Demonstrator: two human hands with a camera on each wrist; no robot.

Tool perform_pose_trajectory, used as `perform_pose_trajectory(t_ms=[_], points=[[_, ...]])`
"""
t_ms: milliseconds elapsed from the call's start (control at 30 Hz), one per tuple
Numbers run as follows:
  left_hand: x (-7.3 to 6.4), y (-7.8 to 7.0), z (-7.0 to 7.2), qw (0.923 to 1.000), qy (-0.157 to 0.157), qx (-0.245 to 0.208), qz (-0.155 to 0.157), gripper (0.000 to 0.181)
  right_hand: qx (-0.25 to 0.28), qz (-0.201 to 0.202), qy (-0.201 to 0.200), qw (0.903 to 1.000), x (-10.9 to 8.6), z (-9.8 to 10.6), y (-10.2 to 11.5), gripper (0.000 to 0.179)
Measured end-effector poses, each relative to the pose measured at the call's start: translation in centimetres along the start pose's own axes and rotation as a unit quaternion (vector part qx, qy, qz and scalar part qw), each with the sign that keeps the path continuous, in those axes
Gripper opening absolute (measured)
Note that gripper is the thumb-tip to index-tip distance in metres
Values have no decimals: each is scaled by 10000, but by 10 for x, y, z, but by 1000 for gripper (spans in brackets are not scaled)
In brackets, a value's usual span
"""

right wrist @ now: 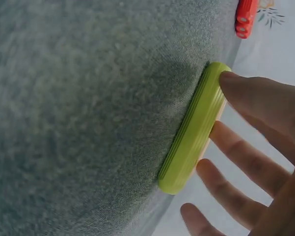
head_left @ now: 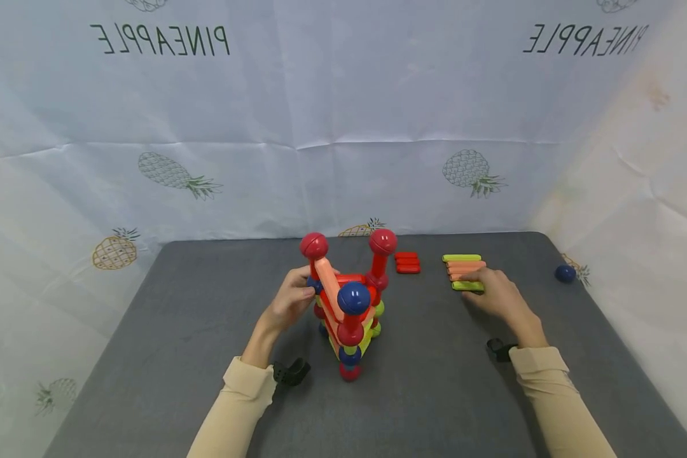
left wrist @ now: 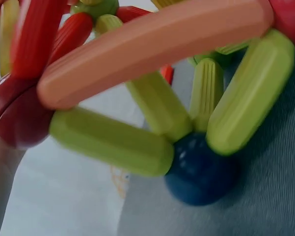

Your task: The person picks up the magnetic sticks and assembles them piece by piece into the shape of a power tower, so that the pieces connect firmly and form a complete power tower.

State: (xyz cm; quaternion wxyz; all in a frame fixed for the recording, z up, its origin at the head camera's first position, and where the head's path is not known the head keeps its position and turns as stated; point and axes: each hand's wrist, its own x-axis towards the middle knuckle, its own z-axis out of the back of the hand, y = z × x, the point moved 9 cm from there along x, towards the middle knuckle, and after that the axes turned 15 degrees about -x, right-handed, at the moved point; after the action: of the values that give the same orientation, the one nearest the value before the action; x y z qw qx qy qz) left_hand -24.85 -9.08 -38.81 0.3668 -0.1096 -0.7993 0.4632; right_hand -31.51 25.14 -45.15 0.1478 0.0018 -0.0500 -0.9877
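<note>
My left hand grips the left side of a magnetic ball-and-stick structure, its fingertips by a blue ball. Red, orange and lime sticks join red, blue and green balls in the structure, and two red balls and a blue one top it. In the left wrist view, an orange curved stick spans above a blue ball. My right hand reaches over a row of sticks, fingers extended. Its thumb touches the end of the nearest lime stick; the other fingertips lie along that stick's far side.
Beyond the structure lie several short red sticks side by side. Orange sticks lie between two lime ones in the row at right. A loose blue ball sits at the grey table's right edge. Pineapple-print cloth hangs behind.
</note>
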Motion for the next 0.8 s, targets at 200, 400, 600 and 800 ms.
perform_pose_trajectory(t_ms=[200, 400, 600, 800], points=[[9, 10, 3, 9994, -280, -192, 62, 38, -151, -127, 185, 9996, 0, -4, -1, 34], [19, 18, 3, 9981, -498, -120, 353, 41, -31, -284, 436, 9986, 2, -11, -2, 28], [10, -12, -1, 9741, -1428, 1511, -885, 42, 89, -206, 550, 9982, -1, -16, -3, 25], [-28, -46, -29, 8987, -2245, 3228, -1944, 67, 12, -283, 317, 9991, -4, -9, -3, 26]])
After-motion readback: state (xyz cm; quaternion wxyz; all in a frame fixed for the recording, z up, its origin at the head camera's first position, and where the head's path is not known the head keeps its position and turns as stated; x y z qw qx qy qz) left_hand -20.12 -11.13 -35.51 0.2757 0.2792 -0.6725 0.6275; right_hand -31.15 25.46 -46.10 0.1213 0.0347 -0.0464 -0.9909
